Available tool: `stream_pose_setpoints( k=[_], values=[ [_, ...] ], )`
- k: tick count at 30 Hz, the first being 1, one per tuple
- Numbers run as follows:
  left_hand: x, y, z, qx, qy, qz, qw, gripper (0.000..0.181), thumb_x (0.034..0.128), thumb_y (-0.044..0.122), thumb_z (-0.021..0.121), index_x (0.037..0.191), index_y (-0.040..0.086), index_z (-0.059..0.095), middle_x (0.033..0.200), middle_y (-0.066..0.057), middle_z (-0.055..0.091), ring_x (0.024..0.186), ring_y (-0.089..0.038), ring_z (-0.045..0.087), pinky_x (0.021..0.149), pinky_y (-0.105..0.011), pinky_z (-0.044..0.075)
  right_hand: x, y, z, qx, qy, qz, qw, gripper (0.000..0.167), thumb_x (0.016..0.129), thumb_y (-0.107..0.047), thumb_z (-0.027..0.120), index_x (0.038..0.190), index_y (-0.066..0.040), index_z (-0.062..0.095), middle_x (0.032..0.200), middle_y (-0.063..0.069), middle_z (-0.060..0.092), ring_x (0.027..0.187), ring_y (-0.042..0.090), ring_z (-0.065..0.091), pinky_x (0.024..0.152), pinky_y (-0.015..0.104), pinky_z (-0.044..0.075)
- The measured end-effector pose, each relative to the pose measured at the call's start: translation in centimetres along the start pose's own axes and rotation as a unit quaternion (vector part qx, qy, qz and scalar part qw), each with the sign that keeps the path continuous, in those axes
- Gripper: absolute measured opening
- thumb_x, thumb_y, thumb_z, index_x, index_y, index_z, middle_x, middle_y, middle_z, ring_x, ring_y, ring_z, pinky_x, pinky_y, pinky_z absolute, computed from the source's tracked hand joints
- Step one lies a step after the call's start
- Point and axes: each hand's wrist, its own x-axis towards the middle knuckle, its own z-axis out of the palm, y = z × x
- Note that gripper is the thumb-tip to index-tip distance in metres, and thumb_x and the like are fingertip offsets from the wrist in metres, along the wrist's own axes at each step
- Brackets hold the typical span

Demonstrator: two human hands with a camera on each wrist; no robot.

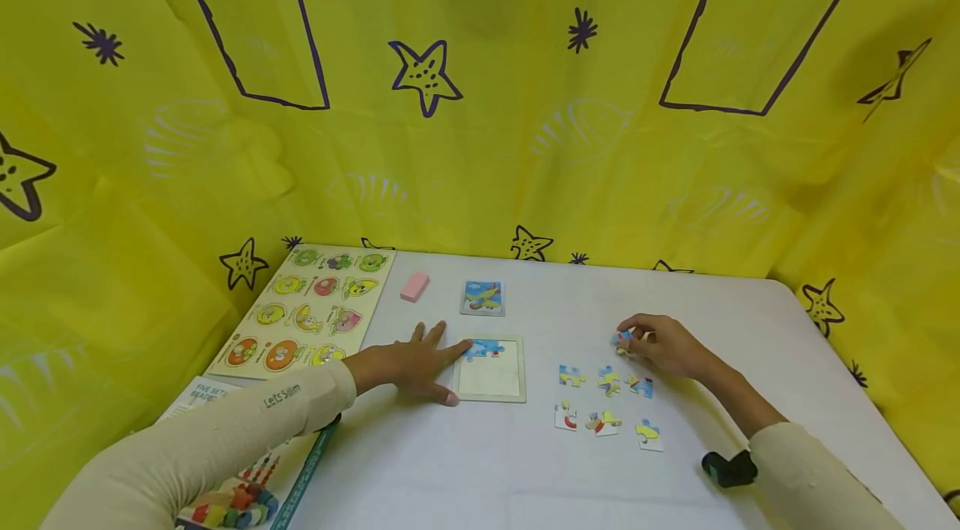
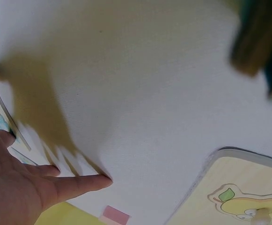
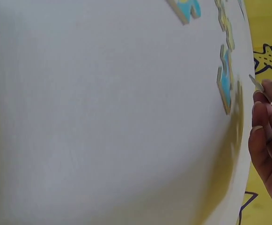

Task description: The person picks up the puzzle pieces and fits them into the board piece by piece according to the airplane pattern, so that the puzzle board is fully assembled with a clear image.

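Observation:
My left hand (image 1: 420,363) lies with fingers spread at the left side of a wooden puzzle tray (image 1: 487,390), the index fingertip at its upper left. Joined blue jigsaw pieces (image 1: 486,348) sit along the tray's top. Over the right of the table, my right hand (image 1: 667,347) pinches a jigsaw piece (image 1: 622,341) between thumb and fingers; only its thin edge shows in the right wrist view. Below that hand, several loose jigsaw pieces (image 1: 609,381) lie in two rough rows. A small airplane picture (image 1: 482,297) lies beyond the tray.
A pink block (image 1: 415,287) lies left of the airplane picture. The fruit puzzle board (image 1: 307,317) takes up the far left, with a box picturing beads (image 1: 251,488) nearer, under the left sleeve. Beside the right sleeve is a dark green object (image 1: 729,470). A yellow curtain (image 1: 495,147) hangs behind.

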Motion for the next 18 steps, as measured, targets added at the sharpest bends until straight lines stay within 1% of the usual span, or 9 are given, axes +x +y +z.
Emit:
stream_pose_setpoints(
  k=[5,8,13,18],
  values=[
    [0.0,-0.1,0.0,0.002,0.001,0.001,1.0000,0.093,0.0866,0.063,0.067,0.161,0.032,0.021,0.167,-0.021,0.009,0.149,-0.056,0.013,0.107,-0.076,0.029,0.3,-1.2,0.5,0.026,-0.013,-0.007,0.9996,0.025,0.094,-0.010,0.069,0.116,0.003,0.068,0.090,0.007,0.063,0.063,0.006,0.050,0.056,0.021,0.044],
    [-0.1,-0.1,0.0,0.001,0.001,0.001,1.0000,0.093,0.0867,0.062,0.068,0.161,0.032,0.021,0.168,-0.020,0.010,0.149,-0.056,0.013,0.107,-0.076,0.029,0.5,-2.0,0.8,0.046,-0.033,-0.008,0.9984,0.030,0.095,-0.010,0.068,0.120,0.005,0.066,0.093,0.009,0.063,0.062,0.007,0.052,0.056,0.022,0.046],
    [-0.2,0.0,-0.1,-0.007,0.000,-0.001,1.0000,0.092,0.0868,0.061,0.068,0.161,0.032,0.021,0.168,-0.020,0.009,0.149,-0.055,0.012,0.107,-0.076,0.028,1.0,-3.2,1.5,0.081,-0.065,-0.013,0.9946,0.036,0.096,-0.008,0.065,0.128,0.007,0.061,0.098,0.012,0.063,0.065,0.014,0.059,0.060,0.026,0.052],
    [-0.2,0.0,-0.1,-0.006,0.000,-0.001,1.0000,0.092,0.0871,0.061,0.068,0.161,0.032,0.021,0.168,-0.020,0.009,0.149,-0.056,0.012,0.107,-0.076,0.029,1.6,-4.0,2.2,0.111,-0.086,-0.012,0.9901,0.038,0.097,-0.005,0.062,0.132,0.008,0.058,0.101,0.013,0.062,0.068,0.018,0.060,0.059,0.025,0.049]
  ],
)
